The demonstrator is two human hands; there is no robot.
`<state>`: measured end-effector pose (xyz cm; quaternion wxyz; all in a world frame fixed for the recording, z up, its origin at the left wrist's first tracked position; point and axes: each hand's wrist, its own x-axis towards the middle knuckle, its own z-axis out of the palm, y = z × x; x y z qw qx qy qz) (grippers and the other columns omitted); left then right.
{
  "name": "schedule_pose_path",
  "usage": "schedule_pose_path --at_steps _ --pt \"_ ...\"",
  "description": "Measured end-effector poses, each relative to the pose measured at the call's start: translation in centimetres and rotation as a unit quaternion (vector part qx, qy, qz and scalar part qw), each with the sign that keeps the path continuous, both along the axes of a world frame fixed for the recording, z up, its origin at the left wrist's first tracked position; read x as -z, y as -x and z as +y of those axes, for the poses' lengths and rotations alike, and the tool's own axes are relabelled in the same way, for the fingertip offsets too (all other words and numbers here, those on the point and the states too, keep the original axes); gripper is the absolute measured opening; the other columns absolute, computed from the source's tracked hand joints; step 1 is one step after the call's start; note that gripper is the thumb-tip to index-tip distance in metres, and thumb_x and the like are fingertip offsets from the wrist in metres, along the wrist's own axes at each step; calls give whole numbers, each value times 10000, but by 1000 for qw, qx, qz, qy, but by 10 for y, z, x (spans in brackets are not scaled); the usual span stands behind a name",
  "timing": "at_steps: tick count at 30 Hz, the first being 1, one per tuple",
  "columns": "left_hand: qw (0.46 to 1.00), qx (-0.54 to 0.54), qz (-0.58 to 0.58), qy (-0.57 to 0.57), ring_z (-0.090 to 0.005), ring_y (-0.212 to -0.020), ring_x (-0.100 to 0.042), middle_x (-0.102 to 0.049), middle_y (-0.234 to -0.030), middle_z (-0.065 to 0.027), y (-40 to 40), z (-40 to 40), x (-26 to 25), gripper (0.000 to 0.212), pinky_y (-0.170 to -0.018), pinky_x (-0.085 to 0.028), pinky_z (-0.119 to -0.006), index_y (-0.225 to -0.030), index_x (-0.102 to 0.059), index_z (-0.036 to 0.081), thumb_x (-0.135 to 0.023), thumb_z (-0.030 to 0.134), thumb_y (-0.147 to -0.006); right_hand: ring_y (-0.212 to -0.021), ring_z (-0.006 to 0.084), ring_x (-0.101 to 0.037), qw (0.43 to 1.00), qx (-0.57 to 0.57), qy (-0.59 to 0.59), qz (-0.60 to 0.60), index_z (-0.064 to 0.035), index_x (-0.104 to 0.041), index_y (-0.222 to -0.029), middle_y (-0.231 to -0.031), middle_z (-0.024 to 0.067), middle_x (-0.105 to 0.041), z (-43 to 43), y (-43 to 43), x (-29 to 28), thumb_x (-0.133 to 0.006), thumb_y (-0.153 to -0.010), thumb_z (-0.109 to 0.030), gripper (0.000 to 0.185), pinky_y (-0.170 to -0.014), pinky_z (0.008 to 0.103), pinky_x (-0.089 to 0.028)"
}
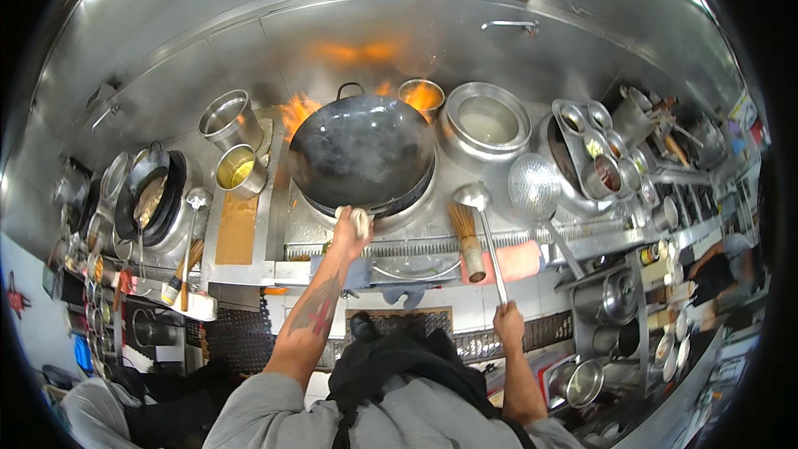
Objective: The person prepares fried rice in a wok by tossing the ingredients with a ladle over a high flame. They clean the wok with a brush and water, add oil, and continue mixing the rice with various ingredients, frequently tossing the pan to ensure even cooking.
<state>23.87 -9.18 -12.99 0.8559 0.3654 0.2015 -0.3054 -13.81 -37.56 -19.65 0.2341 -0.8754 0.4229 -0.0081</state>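
Observation:
A large dark wok (361, 149), smoking and with no food visible in it, is tilted over the burner, with flames (299, 113) rising at its left and behind. My left hand (353, 229) grips its near edge through a folded pale cloth (360, 222). In my right hand (509, 323) is the handle end of a steel ladle (474, 195), whose bowl lies over the stove top to the right of the wok. Between the wok and the ladle stands a bamboo wok brush (466, 243). A perforated skimmer (534, 184) rests to the ladle's right.
A steel pot of cloudy liquid (487, 120) sits right of the wok; pots of yellow liquid (242, 168) and other contents stand left. A second wok (149, 199) is farther left. Seasoning bowls (595, 143) stand at right. People are at lower left and far right.

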Motion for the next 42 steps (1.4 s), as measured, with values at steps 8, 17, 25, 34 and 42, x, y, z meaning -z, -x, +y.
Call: schedule_pose_path --at_steps 8,17,25,34,42 --pt "971 -39 -158 -175 -213 -601 -630 -642 -840 -102 66 81 -11 281 -492 -525 -304 -1087 -573 8 -652 184 -882 -449 132 -521 912 -22 -310 -267 -74 -548 -887 -572 21 -521 -39 -159 -131 -545 -930 -220 152 -402 289 -405" --pt "972 64 -145 -175 -259 -792 -661 -660 -989 -199 102 101 -39 330 -610 -564 -349 -1198 -498 -28 -473 53 -878 -661 215 -584 912 61 -356 -192 -13 -552 -808 -757 136 -581 -207 -362 -155 -474 -882 -76 125 -569 314 -515" --pt "989 76 -94 -82 -291 -875 -633 -592 -1139 -233 123 129 -31 482 -743 -545 -392 -1318 -396 -19 -454 81 -849 -480 59 -419 541 102 -778 -301 90 -464 -957 -681 22 -469 -107 -298 -224 -499 -931 -71 166 -376 160 -357" --pt "999 35 -15 -22 -281 -786 -625 -605 -1028 -233 -4 26 -33 375 -667 -536 -391 -1168 -437 -3 -461 235 -879 -481 39 -425 573 24 -774 -267 89 -492 -1062 -729 23 -499 -7 -221 -305 -517 -946 -116 237 -365 146 -334" --pt "985 143 -35 92 -259 -846 -609 -611 -1123 -215 73 152 -68 485 -719 -527 -378 -1294 -436 9 -432 219 -857 -464 128 -478 837 -6 -524 -159 31 -535 -1110 -725 77 -547 47 -177 -305 -581 -897 -181 304 -418 265 -425"
